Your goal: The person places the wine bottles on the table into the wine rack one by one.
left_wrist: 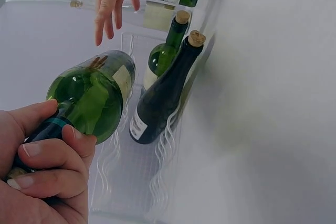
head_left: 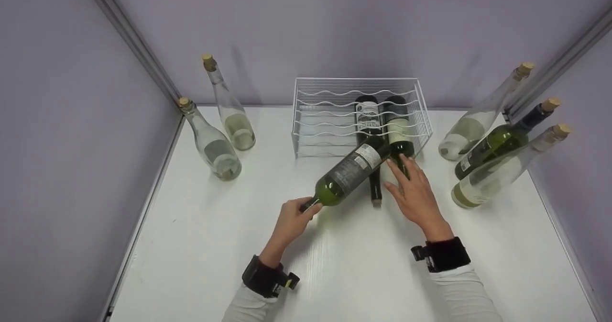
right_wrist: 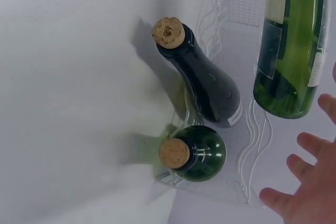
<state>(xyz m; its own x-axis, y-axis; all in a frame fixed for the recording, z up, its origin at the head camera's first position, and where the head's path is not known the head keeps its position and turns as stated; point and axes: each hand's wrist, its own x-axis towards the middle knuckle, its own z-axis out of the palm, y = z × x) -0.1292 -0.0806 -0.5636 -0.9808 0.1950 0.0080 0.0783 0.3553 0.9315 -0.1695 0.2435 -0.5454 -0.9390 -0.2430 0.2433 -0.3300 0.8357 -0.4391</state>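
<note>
My left hand [head_left: 292,219] grips the neck of a green wine bottle [head_left: 348,173], tilted with its base toward the wire rack [head_left: 294,111]. My right hand [head_left: 415,195] has its fingers spread near that bottle's base. In the right wrist view a small gap shows between the fingertips [right_wrist: 310,142] and the bottle. Inside the rack lie a dark wine bottle [head_left: 368,115] with a white label and, on its right, a green wine bottle [head_left: 398,127]. Their corked necks point toward me, and the held bottle partly hides the dark one in the head view.
Two clear corked bottles [head_left: 216,153] [head_left: 235,121] stand on the left of the white table [head_left: 191,255]. On the right stand two more clear bottles [head_left: 471,123] [head_left: 497,171] with a green one [head_left: 507,140] between them. Walls enclose the back and sides.
</note>
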